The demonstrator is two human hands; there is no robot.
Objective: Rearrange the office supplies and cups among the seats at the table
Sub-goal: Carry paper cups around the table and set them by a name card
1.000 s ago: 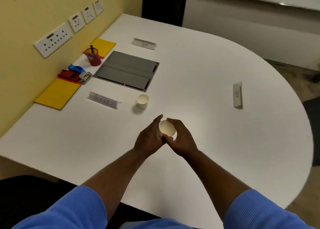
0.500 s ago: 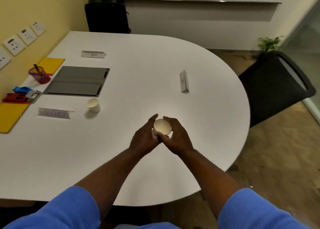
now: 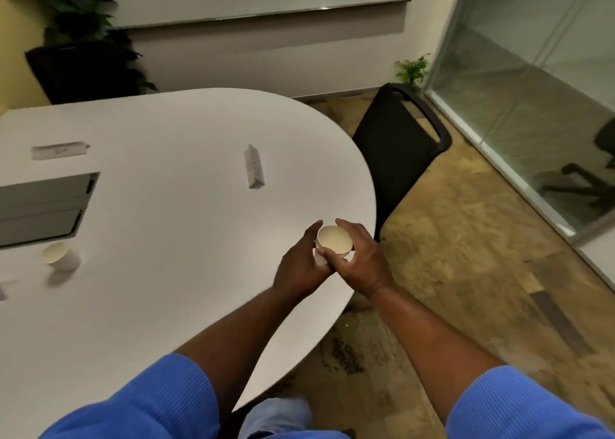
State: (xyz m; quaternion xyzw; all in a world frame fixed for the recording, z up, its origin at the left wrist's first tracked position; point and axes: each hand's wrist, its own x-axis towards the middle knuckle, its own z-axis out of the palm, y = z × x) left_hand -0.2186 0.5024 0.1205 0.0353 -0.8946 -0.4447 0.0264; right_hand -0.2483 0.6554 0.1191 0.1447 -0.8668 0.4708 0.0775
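Both hands hold one white paper cup (image 3: 334,241) above the right edge of the white table (image 3: 173,212). My left hand (image 3: 301,265) wraps its left side and my right hand (image 3: 361,262) wraps its right side; the cup's open mouth faces up. A second paper cup (image 3: 61,255) stands on the table at the far left. A folded name card (image 3: 254,166) stands near the table's right end, and another name card (image 3: 59,150) lies at the back left.
A grey panel (image 3: 45,207) is set into the table at the left. A black chair (image 3: 397,145) stands at the table's right end. A glass wall (image 3: 532,89) runs along the right, and a dark planter (image 3: 83,69) stands behind the table.
The view has swung to the right, and the held cup now sits over the table's right edge instead of its middle. The hands keep the same grip.
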